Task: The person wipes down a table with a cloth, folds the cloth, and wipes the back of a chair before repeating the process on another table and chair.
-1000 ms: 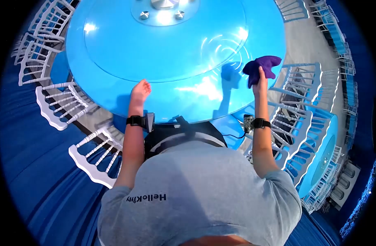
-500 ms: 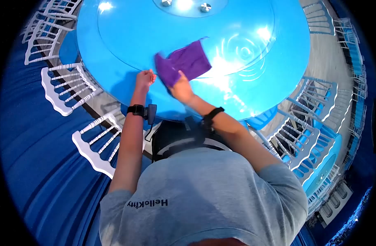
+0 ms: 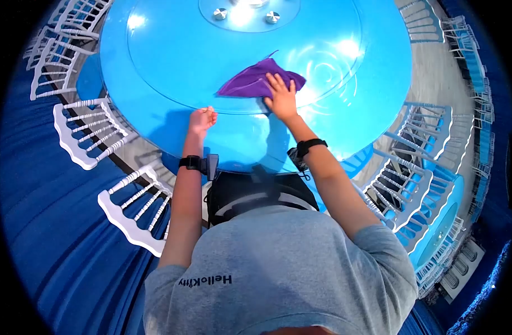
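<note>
The purple folded cloth (image 3: 242, 84) reads as thin textile, matt and creased. The round blue tabletop (image 3: 155, 100) is smooth and high-gloss, returning hard light reflections. The small round silver knobs (image 3: 272, 17) appear to be polished metal. The white spindle-backed chair (image 3: 122, 224) shows a smooth finish; wood or plastic cannot be determined. The grey short-sleeved T-shirt (image 3: 300, 257) is soft, matt fabric.

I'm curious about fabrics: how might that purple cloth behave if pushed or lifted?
The purple cloth is probably floppy, judging by its creases. It looks thin, so likely light. Pushed, it may slide easily, since the blue tabletop shines.
</note>
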`<state>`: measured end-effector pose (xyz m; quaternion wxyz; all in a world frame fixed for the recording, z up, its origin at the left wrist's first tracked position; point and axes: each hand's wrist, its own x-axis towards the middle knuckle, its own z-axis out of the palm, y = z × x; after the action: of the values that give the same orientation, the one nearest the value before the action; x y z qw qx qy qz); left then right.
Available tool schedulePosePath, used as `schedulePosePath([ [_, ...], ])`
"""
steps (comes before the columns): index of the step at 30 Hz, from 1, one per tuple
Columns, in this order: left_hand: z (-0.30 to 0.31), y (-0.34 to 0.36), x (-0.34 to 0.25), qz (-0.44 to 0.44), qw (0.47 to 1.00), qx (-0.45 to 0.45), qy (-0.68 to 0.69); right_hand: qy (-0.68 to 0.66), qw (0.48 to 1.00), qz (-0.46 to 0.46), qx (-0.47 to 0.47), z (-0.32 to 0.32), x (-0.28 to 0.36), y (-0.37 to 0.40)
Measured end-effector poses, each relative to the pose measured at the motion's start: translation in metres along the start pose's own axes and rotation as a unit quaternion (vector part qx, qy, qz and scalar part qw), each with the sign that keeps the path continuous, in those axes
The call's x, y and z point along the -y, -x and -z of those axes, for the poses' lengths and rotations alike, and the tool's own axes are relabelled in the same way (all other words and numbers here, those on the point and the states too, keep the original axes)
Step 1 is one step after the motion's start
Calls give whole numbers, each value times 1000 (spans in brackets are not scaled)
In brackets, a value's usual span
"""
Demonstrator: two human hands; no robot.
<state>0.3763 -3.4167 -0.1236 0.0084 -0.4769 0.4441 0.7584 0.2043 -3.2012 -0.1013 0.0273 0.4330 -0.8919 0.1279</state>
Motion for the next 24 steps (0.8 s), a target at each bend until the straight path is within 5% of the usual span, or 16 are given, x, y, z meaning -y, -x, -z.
schedulePosePath([
  [7, -34, 12, 16, 2, 999, 32, 22, -53, 985, -151, -57, 33, -131, 15],
  [11, -51, 19, 19, 36, 998, 32, 33, 60, 979, -184, -60, 25, -194, 28],
  [13, -58, 21, 21, 30, 998, 34, 34, -36, 941, -334, -39, 27, -166, 16],
  [15, -68, 22, 26, 31, 999, 18, 20, 40, 951, -262, -161, -12, -132, 16],
  [16, -72, 21, 27, 31, 1000, 2, 4, -22, 948, -288, -137, -9, -94, 13],
  [17, -74, 22, 27, 30, 1000, 2, 5, -11, 970, -232, -70, -12, -59, 8],
  [18, -77, 24, 27, 27, 1000, -3, 2, 28, 987, -107, -120, -39, -31, 11],
  [19, -81, 26, 29, 23, 1000, -8, 0, -96, 980, -129, -116, -32, 18, 11],
  [21, -78, 19, 32, 25, 999, 12, 15, -150, 983, 20, -101, -32, 70, 12],
  [24, -86, 28, 28, 8, 994, -2, 109, -139, 983, 115, -45, -5, 73, 7],
])
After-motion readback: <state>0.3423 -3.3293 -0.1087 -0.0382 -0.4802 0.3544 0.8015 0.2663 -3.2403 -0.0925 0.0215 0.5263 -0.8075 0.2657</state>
